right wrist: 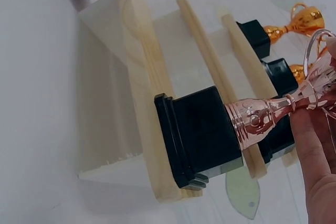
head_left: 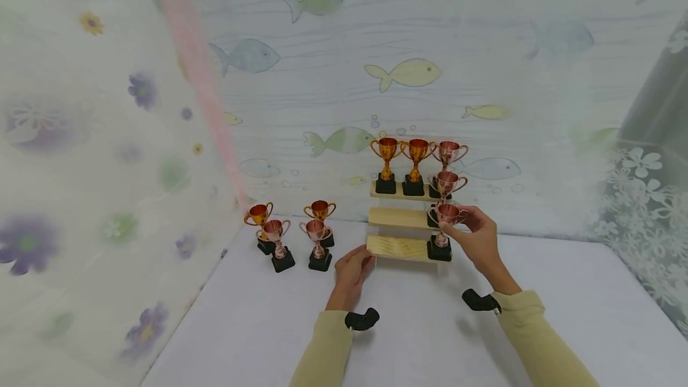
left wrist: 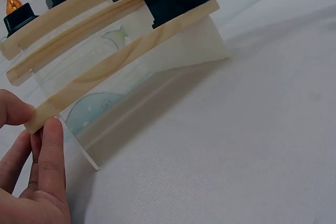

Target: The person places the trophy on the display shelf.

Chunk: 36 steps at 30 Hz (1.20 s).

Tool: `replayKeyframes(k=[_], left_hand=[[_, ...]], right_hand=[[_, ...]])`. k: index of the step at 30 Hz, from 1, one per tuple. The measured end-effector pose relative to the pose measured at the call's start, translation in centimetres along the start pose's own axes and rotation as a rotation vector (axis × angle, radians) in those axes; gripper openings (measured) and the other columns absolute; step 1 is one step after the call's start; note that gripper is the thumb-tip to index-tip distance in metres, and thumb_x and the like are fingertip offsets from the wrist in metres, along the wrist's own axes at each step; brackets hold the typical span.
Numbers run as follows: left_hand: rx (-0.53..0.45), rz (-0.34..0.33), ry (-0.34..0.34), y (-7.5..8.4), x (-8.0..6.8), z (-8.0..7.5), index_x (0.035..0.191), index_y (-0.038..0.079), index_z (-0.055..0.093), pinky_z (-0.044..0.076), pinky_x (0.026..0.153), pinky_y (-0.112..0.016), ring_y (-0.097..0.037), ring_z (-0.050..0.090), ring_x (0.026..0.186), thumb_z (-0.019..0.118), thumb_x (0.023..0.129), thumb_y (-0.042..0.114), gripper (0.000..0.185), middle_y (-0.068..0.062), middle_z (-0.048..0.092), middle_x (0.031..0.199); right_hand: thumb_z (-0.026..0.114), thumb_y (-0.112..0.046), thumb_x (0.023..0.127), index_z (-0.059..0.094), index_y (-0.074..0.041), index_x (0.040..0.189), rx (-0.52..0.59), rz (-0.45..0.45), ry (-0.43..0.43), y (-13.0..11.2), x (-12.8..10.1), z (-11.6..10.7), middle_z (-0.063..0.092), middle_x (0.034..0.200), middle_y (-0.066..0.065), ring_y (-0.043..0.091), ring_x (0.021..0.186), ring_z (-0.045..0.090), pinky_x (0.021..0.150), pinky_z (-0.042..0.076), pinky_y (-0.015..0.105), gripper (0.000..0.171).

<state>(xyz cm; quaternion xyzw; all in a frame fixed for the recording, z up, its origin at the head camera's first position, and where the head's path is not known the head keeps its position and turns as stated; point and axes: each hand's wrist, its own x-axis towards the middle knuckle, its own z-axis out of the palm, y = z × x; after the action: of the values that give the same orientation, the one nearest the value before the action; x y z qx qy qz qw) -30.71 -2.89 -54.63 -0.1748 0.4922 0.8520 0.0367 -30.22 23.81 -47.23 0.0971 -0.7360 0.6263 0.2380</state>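
A three-step wooden stand [head_left: 400, 248] sits at the back of the white table. My right hand [head_left: 457, 226] pinches the cup of a rose-coloured trophy [head_left: 445, 215] whose black base [right wrist: 199, 135] rests on the right end of the lowest step [right wrist: 142, 87]. In the right wrist view the trophy's stem [right wrist: 260, 116] runs to my fingers [right wrist: 315, 145]. My left hand [head_left: 365, 255] pinches the left end of that lowest step [left wrist: 121, 64] between thumb and fingers [left wrist: 50, 145].
The top step carries two gold trophies [head_left: 387, 157] and a rose one [head_left: 450, 154]; another rose trophy [head_left: 447, 183] stands on the middle step. Left of the stand, two gold trophies [head_left: 259, 215] and two rose ones [head_left: 276, 237] stand on the table. Fish-print and floral cloth walls close the back and sides.
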Motion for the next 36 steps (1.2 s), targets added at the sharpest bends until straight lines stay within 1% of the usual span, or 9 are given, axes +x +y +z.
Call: replayKeyframes(k=[11,18,21,32,36], left_hand=[[-0.010,-0.007,0.003,0.12,0.08,0.08,0.130,-0.008,0.062,0.059,0.086,-0.025,-0.019,0.065,0.099,0.067,0.093,0.000,0.038,-0.018,0.065,0.117],[-0.009,0.007,0.005,0.16,-0.04,-0.01,0.130,-0.008,0.062,0.059,0.087,-0.026,-0.018,0.065,0.098,0.067,0.092,0.000,0.039,-0.018,0.065,0.117],[-0.010,0.015,-0.001,0.12,-0.07,-0.04,0.129,-0.009,0.062,0.059,0.087,-0.027,-0.018,0.065,0.097,0.067,0.092,-0.001,0.039,-0.018,0.065,0.116],[0.033,0.034,-0.001,0.37,-0.44,0.08,0.128,-0.010,0.062,0.059,0.087,-0.028,-0.017,0.066,0.095,0.067,0.092,-0.001,0.037,-0.017,0.066,0.113],[0.056,0.032,0.011,0.49,-0.50,0.23,0.127,-0.010,0.063,0.059,0.088,-0.029,-0.017,0.066,0.093,0.067,0.092,-0.001,0.037,-0.019,0.067,0.115]], right_hand=[[0.079,0.002,0.085,0.061,0.009,0.119,-0.008,0.007,0.004,-0.35,0.10,0.43,0.065,0.098,-0.014,0.004,0.089,0.061,0.077,0.052,0.014,0.039],[0.078,0.001,0.086,0.060,0.010,0.123,-0.003,0.023,-0.002,-0.38,-0.05,0.57,0.065,0.098,-0.014,0.004,0.089,0.060,0.076,0.052,0.014,0.042],[0.078,0.001,0.086,0.060,0.009,0.125,-0.007,0.035,-0.004,-0.44,-0.08,0.49,0.065,0.098,-0.016,0.003,0.090,0.060,0.076,0.052,0.013,0.044],[0.080,-0.005,0.087,0.060,0.006,0.125,-0.019,0.045,0.002,-0.07,0.03,0.30,0.066,0.097,-0.016,0.003,0.089,0.061,0.074,0.052,0.013,0.044],[0.080,-0.005,0.087,0.059,0.005,0.126,-0.007,0.070,0.003,-0.11,-0.13,0.43,0.064,0.098,-0.014,0.003,0.091,0.061,0.074,0.054,0.012,0.046]])
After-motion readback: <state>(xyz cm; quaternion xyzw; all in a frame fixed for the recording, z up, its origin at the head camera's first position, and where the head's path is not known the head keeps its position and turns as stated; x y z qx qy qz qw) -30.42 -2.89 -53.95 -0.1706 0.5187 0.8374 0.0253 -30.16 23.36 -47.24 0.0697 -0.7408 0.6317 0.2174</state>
